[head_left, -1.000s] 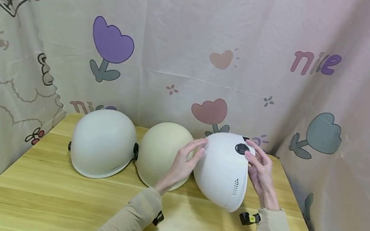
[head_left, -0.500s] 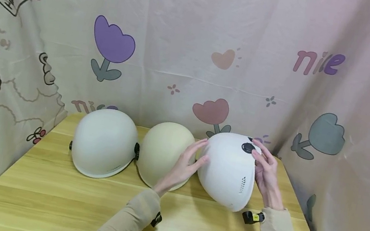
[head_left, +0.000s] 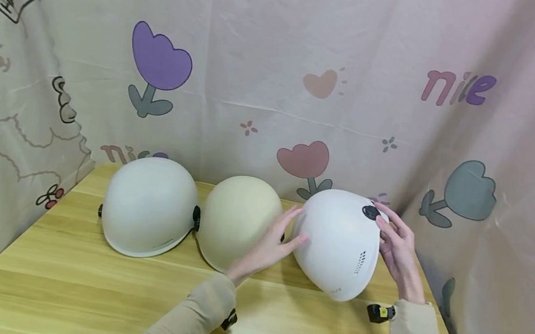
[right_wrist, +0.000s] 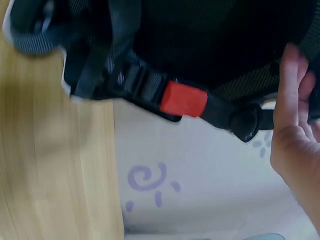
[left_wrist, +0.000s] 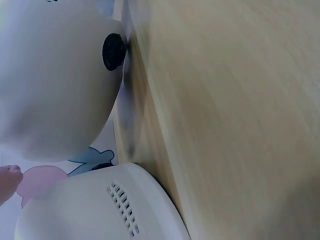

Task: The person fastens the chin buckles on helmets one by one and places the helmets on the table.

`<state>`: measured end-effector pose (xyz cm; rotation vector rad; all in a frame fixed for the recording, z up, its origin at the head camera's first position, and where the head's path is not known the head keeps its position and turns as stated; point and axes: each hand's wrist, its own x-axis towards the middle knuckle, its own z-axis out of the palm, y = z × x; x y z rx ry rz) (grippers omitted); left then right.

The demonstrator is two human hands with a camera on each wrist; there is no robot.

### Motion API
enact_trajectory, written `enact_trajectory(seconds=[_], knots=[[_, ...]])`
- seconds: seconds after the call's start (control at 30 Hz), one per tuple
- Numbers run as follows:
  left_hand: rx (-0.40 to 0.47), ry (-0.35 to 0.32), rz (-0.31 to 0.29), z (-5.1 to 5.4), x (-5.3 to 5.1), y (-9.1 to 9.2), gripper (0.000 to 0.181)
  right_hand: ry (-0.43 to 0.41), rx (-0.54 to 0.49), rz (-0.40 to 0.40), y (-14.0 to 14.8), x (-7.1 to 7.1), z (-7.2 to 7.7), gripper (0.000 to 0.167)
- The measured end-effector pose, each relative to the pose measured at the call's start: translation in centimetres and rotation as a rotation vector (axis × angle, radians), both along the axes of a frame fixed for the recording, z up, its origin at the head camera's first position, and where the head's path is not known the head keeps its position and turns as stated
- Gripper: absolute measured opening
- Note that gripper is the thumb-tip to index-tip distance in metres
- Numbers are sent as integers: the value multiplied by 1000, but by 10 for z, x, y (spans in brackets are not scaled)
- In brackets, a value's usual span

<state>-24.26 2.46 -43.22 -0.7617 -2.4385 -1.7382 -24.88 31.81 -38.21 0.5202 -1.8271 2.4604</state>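
Observation:
A white helmet (head_left: 336,242) is tilted on its side at the right of the row, its opening turned to the right. My right hand (head_left: 398,252) grips its rim near a black round knob (head_left: 371,212). In the right wrist view the black lining, a strap and a red buckle button (right_wrist: 184,98) show inside it. My left hand (head_left: 269,249) touches the helmet's left side with thumb and fingers extended. Left of that stands a cream helmet (head_left: 235,220), partly behind my left hand. I cannot tell whether the white helmet touches the table.
At the left end of the row a pale grey helmet (head_left: 151,207) sits rim down, its side knob against the cream one. They stand on a wooden table (head_left: 84,295). A patterned curtain (head_left: 258,60) hangs close behind and along both sides.
The white helmet has shifted right in my hands, leaving a wider gap beside the cream helmet. Both hands have moved right with it. The other two helmets have stayed put.

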Motion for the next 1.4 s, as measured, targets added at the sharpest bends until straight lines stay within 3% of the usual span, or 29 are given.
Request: enact_trajectory(seconds=[0.17, 0.27, 0.4, 0.47, 0.57, 0.7, 0.83, 1.03, 1.23, 1.4], knots=[[-81, 0, -11, -5, 1, 4, 73, 1, 175, -51, 7, 3, 4, 39], [-91, 3, -13, -7, 2, 5, 74, 22, 349, -161, 10, 7, 6, 39], [-95, -18, -7, -9, 3, 6, 76, 121, 565, -362, 13, 11, 6, 40], [-102, -32, -4, -10, 2, 6, 77, 180, 624, -429, 14, 13, 5, 39], [-119, -48, -5, -13, 2, 5, 79, 235, 662, -469, 15, 15, 5, 37], [-140, -101, -21, -16, 4, 4, 85, 218, 686, -471, 15, 17, 6, 39], [-178, -174, -36, -18, 6, 2, 96, 160, 771, -491, 13, 18, 8, 43], [-303, -228, -99, -20, 8, -3, 107, 155, 901, -540, 14, 16, 2, 49], [-357, -287, -167, -21, 8, -5, 112, 175, 919, -434, 14, 12, -9, 54], [-301, -312, -239, -24, 8, -5, 111, 156, 972, -370, 13, 11, -11, 62]])
